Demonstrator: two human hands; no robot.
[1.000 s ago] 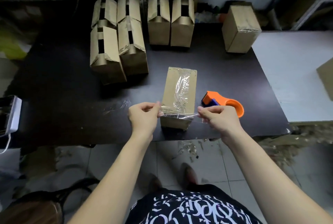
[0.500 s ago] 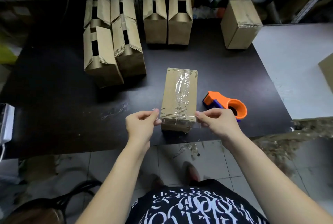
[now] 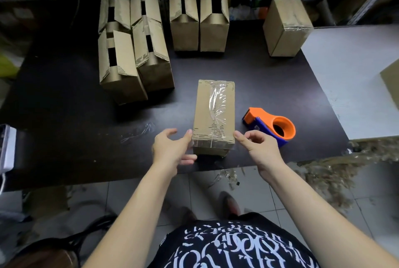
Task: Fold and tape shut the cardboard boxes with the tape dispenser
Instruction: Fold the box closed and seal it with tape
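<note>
A dark table (image 3: 64, 106) is seen beneath both hands. Open-flapped boxes (image 3: 121, 67) are ranged well beyond the left hand (image 3: 172, 149). The taped box (image 3: 212, 116) is set between the hands, the tape dispenser (image 3: 272, 126) just beyond the right hand (image 3: 259, 149). The left hand is spread, a fingertip touching the box; the right hand's fingers are curled at the box's corner, and a pinch cannot be confirmed.

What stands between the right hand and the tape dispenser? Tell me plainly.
Nothing visible. The tape dispenser lies on the dark table just beyond the right hand, right of the taped box.
</note>
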